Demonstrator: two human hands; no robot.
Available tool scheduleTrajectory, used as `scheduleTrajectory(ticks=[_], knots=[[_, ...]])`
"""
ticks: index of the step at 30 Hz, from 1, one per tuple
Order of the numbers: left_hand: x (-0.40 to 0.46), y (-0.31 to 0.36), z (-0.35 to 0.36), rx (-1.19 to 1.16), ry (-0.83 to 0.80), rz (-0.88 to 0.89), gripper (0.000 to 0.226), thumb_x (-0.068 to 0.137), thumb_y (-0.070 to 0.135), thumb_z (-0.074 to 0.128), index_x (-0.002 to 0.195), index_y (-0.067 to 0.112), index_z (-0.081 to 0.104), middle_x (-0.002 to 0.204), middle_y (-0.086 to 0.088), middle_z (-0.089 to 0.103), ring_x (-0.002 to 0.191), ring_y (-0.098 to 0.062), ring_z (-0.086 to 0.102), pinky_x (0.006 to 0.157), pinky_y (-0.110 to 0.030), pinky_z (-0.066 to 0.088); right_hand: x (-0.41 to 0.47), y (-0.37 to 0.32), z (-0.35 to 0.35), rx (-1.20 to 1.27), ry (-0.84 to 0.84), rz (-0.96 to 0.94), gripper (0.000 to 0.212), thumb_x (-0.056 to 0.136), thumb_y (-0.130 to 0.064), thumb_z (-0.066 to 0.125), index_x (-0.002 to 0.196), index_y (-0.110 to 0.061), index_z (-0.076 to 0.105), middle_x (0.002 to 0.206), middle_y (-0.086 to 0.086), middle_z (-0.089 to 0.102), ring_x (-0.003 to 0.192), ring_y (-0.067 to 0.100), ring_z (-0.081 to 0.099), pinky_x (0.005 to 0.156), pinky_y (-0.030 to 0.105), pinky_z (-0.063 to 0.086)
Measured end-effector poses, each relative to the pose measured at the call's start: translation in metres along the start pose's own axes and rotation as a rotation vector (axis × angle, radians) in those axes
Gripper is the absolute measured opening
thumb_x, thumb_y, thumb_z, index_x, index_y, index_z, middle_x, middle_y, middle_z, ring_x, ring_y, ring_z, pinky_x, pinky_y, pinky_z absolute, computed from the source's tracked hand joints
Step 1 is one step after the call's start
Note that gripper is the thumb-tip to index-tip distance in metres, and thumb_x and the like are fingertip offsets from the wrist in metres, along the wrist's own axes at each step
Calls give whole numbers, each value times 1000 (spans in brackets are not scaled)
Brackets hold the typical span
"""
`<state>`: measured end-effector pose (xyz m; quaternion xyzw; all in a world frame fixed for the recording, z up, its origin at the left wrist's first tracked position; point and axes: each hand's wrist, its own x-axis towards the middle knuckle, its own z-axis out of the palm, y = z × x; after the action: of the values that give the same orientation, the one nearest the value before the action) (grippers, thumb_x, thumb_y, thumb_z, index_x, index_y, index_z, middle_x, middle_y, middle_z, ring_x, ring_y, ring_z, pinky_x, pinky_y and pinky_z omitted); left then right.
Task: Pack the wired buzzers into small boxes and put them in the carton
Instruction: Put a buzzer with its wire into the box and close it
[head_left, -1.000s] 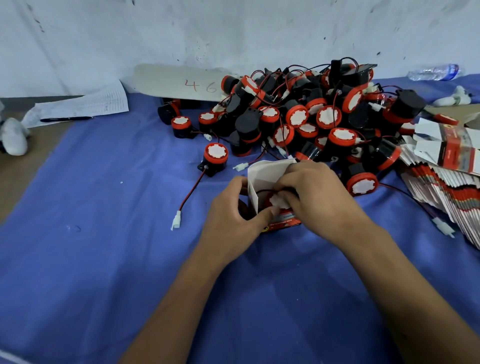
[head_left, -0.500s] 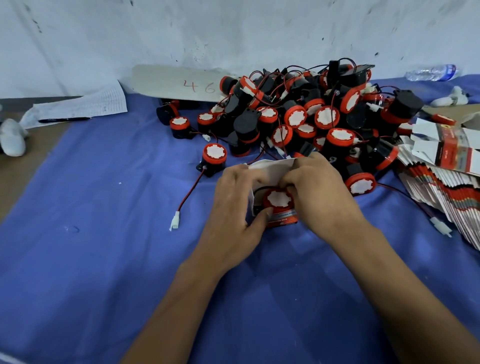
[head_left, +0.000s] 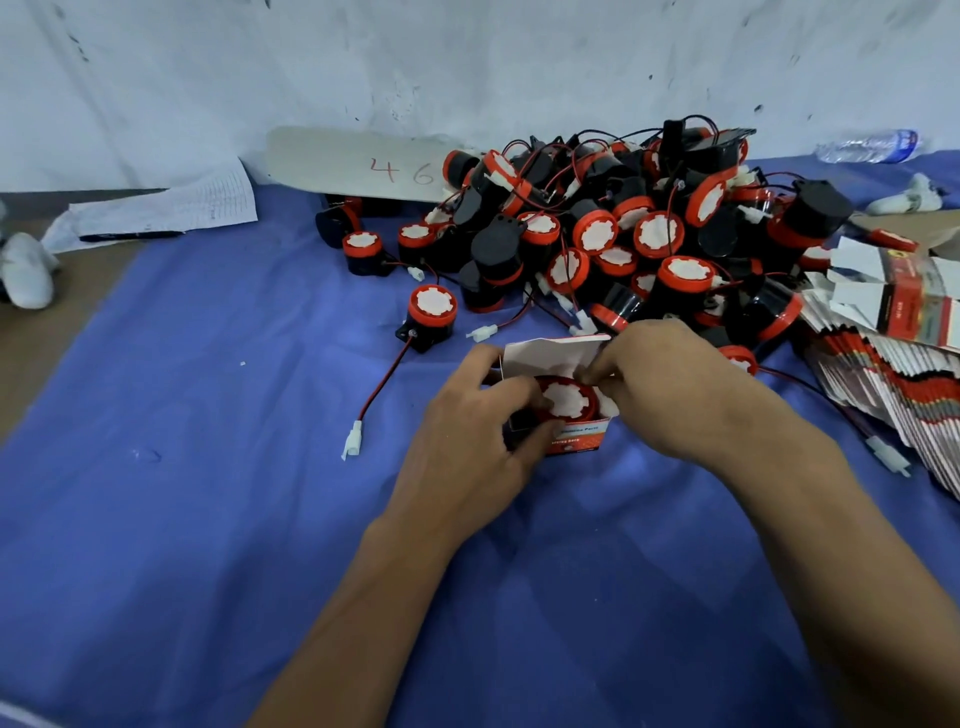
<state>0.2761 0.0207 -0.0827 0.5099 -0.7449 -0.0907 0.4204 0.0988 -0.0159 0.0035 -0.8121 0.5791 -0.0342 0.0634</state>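
Note:
A small red and white box (head_left: 579, 439) stands open on the blue cloth with a black and red buzzer (head_left: 566, 400) sitting inside, white face up. My left hand (head_left: 467, 447) grips the box's left side. My right hand (head_left: 670, 384) pinches the box's right flap beside the raised white lid flap (head_left: 545, 353). Behind the box lies a big pile of wired buzzers (head_left: 623, 234). One loose buzzer (head_left: 430, 314) sits to the left, its red and black wire ending in a white plug (head_left: 353, 441). No carton is in view.
A fanned stack of flat unfolded boxes (head_left: 883, 384) lies at the right, with one folded box (head_left: 904, 296) on top. A card marked 46 (head_left: 363, 166) leans on the wall. Papers with a pen (head_left: 166, 213) lie far left; a plastic bottle (head_left: 867, 148) lies far right.
The buzzer has gone down into the box and its white face now shows. My right hand has shifted from over the box opening to its right flap; my left hand still holds the box.

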Motion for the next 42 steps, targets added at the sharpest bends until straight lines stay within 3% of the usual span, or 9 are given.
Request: scheduleTrajectory(ticks=[4, 6, 9, 14, 20, 25, 29, 34, 42], knots=[[-1, 3, 2, 10, 11, -8, 12, 89, 22, 78, 97, 17, 71, 117, 6, 55, 88, -4, 55, 75, -11, 44, 0, -4, 5, -77, -70, -60, 22, 92, -1, 50, 87, -18, 64, 87, 2, 54, 76, 20, 60, 69, 32, 53], [-1, 5, 3, 14, 17, -11, 13, 88, 22, 79, 95, 17, 70, 115, 6, 54, 86, -4, 54, 72, -12, 45, -1, -4, 2, -88, -151, -89, 27, 88, -2, 51, 74, -24, 48, 84, -1, 45, 81, 20, 56, 69, 31, 49], [-2, 6, 2, 6, 11, -35, 13, 90, 27, 78, 97, 19, 70, 117, 7, 54, 89, -6, 56, 74, -23, 52, 0, 4, -4, -57, -156, -105, 18, 90, -1, 53, 86, -16, 64, 87, 2, 57, 85, 22, 62, 76, 36, 56], [-2, 6, 2, 21, 5, -60, 16, 92, 32, 77, 98, 19, 70, 120, 5, 53, 92, -13, 60, 74, -35, 56, -3, 13, -14, 150, -16, -74, 15, 94, 2, 61, 86, -10, 66, 67, -2, 68, 50, 4, 67, 60, 28, 59], [-3, 9, 2, 16, -17, -64, 13, 94, 29, 75, 100, 19, 69, 125, 4, 51, 93, -13, 59, 75, -31, 55, 0, 0, -11, 37, -24, -101, 18, 96, -19, 69, 83, -9, 76, 81, 5, 72, 74, 20, 68, 74, 35, 59], [-3, 11, 2, 34, -22, -55, 20, 96, 30, 71, 112, 23, 63, 125, 7, 50, 92, -8, 56, 75, -18, 49, 4, -2, -9, 32, -44, -135, 21, 93, -24, 73, 82, -7, 75, 76, 7, 71, 70, 22, 69, 73, 39, 60], [-1, 11, 0, 48, -4, -44, 19, 93, 29, 76, 96, 18, 60, 119, 5, 55, 88, -13, 57, 69, -27, 51, 5, 4, -4, 220, -60, -132, 13, 88, -18, 78, 78, -13, 70, 52, -3, 64, 50, 10, 67, 58, 22, 54], [0, 12, -1, -26, -22, -73, 22, 84, 19, 84, 81, 15, 63, 122, 2, 58, 92, -17, 61, 73, -36, 54, 5, 20, -10, 400, -254, -124, 10, 92, -4, 71, 92, -15, 71, 66, 2, 75, 54, 16, 73, 53, 13, 52], [3, 13, -8, 178, -136, 16, 16, 93, 31, 74, 97, 17, 80, 151, -10, 52, 146, -27, 40, 100, -48, 51, 9, 10, 5, 364, -12, -211, 18, 93, -16, 73, 75, -15, 74, 49, -7, 63, 41, 8, 62, 49, 12, 46]])
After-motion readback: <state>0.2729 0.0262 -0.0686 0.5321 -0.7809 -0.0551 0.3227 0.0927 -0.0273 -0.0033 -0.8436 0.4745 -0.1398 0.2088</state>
